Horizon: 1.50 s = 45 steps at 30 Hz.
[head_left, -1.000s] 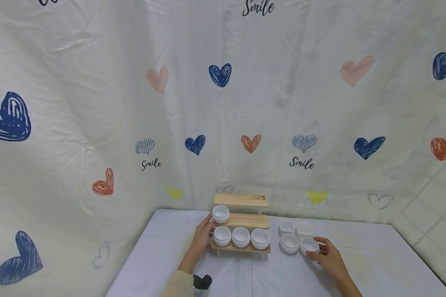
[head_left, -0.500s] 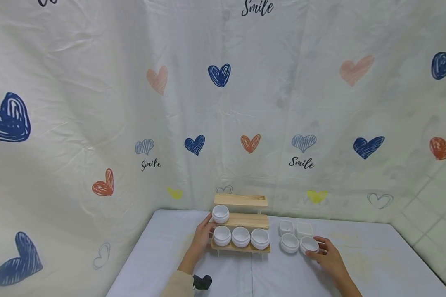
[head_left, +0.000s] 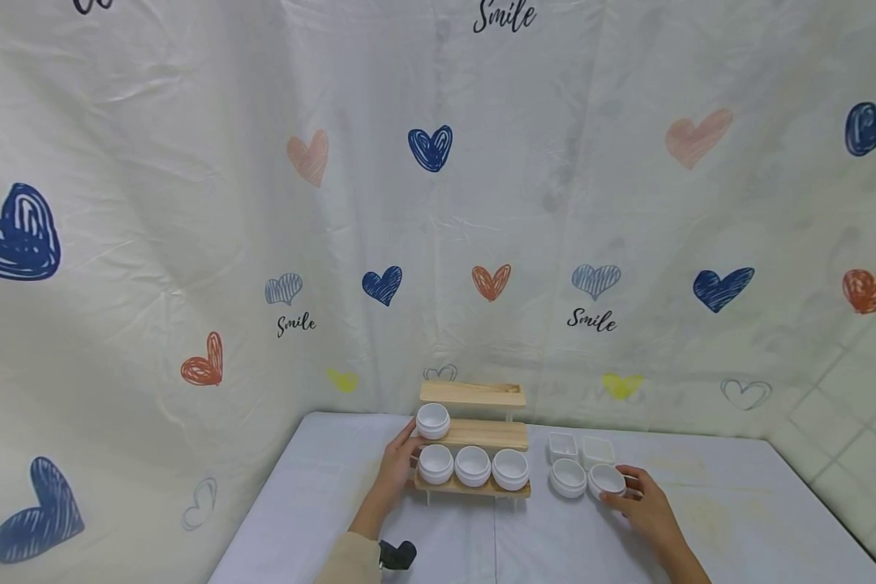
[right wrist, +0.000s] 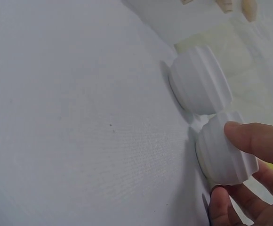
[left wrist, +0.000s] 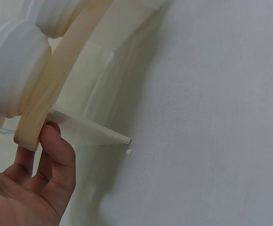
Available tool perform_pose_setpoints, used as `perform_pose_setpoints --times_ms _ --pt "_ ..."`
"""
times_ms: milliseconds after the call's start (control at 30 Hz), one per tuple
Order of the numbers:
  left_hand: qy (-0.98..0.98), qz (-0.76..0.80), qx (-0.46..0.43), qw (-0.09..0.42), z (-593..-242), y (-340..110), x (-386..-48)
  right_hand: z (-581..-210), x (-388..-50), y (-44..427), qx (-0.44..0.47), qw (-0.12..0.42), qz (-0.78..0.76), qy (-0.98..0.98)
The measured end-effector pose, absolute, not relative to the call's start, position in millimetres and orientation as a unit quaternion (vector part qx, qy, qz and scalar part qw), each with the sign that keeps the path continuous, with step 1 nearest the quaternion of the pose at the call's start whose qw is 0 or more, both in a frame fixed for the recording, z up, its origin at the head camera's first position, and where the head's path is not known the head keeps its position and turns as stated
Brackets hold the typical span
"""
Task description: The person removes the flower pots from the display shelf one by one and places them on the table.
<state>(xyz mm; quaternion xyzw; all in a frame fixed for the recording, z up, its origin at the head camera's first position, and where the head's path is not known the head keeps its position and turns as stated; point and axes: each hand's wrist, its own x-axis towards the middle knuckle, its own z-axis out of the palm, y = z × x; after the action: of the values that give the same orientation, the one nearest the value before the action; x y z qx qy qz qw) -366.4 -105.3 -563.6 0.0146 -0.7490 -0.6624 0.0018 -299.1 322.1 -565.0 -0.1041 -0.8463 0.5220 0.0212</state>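
The left hand [head_left: 397, 466] pinches the left end of a three-tier wooden rack [head_left: 482, 434] near the tabletop's [head_left: 314, 487] back edge, toward its left corner. Right of the rack — short of that edge — the right hand's [head_left: 648, 507] thumb and fingers grip a white bowl [head_left: 606, 481], beside another round bowl [head_left: 568, 478].

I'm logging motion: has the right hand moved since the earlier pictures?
No: in the head view, the right hand keeps its place below the nearer yellow heart, gripping a bowl.
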Motion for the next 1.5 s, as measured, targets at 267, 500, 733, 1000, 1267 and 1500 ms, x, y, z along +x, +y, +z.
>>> perform_pose_setpoints --times_ms 267,500,733,1000,1267,1500 --pt "-0.752 -0.659 0.016 0.002 -563.9 -105.3 -366.9 -565.3 -299.3 322.6 -0.106 0.021 0.521 -0.847" --pt "-0.750 -0.661 0.016 0.002 -565.0 -105.4 -367.1 -563.9 -298.5 322.1 -0.106 0.020 0.522 -0.846" --pt "-0.753 -0.658 0.015 0.001 -554.2 -103.1 -357.0 -562.7 -297.7 320.7 -0.110 0.020 0.520 -0.847" --pt "-0.742 -0.670 0.002 0.001 -530.7 -103.1 -339.3 -562.8 -297.8 320.1 -0.112 0.022 0.517 -0.849" --pt "-0.741 -0.672 0.005 -0.002 -534.7 -103.1 -342.1 -563.9 -297.5 320.1 -0.115 0.023 0.513 -0.851" --pt "-0.737 -0.676 -0.002 -0.007 -523.6 -105.4 -333.7 -561.3 -293.5 318.7 -0.115 0.025 0.510 -0.852"
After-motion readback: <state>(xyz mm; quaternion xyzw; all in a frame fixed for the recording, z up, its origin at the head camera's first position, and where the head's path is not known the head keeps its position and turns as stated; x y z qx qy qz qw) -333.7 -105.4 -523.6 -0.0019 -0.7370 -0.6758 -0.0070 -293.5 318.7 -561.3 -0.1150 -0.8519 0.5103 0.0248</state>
